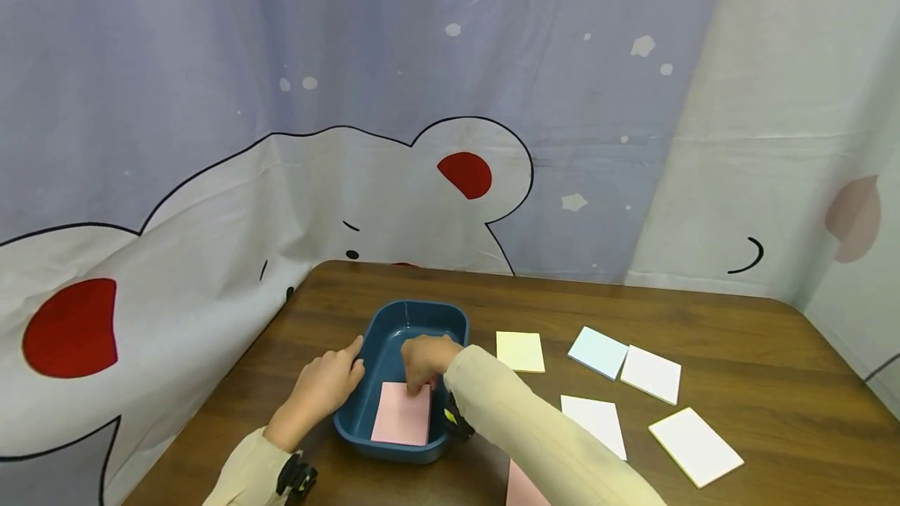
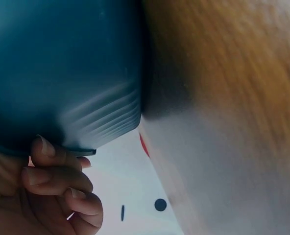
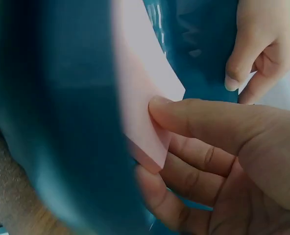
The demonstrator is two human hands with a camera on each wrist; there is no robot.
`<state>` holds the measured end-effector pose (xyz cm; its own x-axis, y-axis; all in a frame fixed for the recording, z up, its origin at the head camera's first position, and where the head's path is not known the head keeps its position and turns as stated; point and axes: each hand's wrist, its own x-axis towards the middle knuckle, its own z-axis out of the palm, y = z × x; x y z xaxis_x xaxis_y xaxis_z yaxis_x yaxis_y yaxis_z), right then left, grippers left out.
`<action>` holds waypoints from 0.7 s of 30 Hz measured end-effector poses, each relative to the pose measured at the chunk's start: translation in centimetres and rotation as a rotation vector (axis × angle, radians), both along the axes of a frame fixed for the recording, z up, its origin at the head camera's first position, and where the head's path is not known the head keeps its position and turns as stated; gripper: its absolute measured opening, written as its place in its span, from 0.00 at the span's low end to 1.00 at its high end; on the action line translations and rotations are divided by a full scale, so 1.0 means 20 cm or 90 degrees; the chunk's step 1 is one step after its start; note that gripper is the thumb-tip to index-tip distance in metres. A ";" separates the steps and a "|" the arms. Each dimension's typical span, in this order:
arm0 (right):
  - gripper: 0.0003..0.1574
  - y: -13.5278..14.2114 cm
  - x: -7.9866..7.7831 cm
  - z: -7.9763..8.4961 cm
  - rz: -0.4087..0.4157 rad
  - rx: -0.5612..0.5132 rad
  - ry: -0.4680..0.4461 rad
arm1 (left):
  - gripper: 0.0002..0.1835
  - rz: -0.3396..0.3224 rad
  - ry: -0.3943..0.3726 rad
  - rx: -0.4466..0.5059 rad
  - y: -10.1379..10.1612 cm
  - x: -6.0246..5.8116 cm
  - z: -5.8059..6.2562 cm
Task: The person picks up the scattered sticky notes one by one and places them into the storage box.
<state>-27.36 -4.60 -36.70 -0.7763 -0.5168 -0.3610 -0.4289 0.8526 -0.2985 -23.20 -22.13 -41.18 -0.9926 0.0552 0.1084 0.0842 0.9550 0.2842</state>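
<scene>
A blue plastic bin (image 1: 383,350) stands on the table, with a pink sticky note pad (image 1: 402,415) inside it. My right hand (image 1: 426,361) reaches into the bin and pinches a corner of that pad; in the right wrist view the thumb lies on top of the pink pad (image 3: 150,93) and the fingers are beneath its edge. My left hand (image 1: 326,379) holds the bin's left rim, thumb on the inner side. The left wrist view shows its curled fingers (image 2: 57,181) below the rim, against the outside of the bin (image 2: 76,63).
Right of the bin lie a yellow pad (image 1: 520,351), a light blue pad (image 1: 598,352) and several white pads (image 1: 651,374). Another pink pad (image 1: 523,488) is partly hidden under my right sleeve. A printed curtain (image 1: 394,201) hangs behind the wooden table (image 1: 534,295).
</scene>
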 end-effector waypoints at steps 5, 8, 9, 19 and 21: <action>0.11 0.00 0.01 -0.01 -0.006 -0.012 0.010 | 0.27 -0.003 -0.004 -0.004 0.00 0.00 0.00; 0.12 0.01 0.01 -0.02 -0.007 -0.019 0.017 | 0.28 -0.003 -0.009 -0.006 0.00 0.00 0.00; 0.13 0.01 0.01 -0.02 -0.007 -0.021 0.018 | 0.28 -0.002 -0.010 -0.008 0.00 0.00 0.00; 0.12 0.03 0.01 0.01 0.012 -0.034 0.026 | 0.28 -0.003 -0.006 0.000 0.00 0.00 -0.01; 0.11 0.03 0.01 0.02 0.013 -0.040 0.022 | 0.28 -0.004 -0.005 0.001 0.00 0.00 0.00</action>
<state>-27.12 -3.94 -36.37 -0.7765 -0.5538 -0.3006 -0.4576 0.8236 -0.3352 -23.13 -22.11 -41.25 -0.9931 0.0611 0.1003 0.0876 0.9540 0.2866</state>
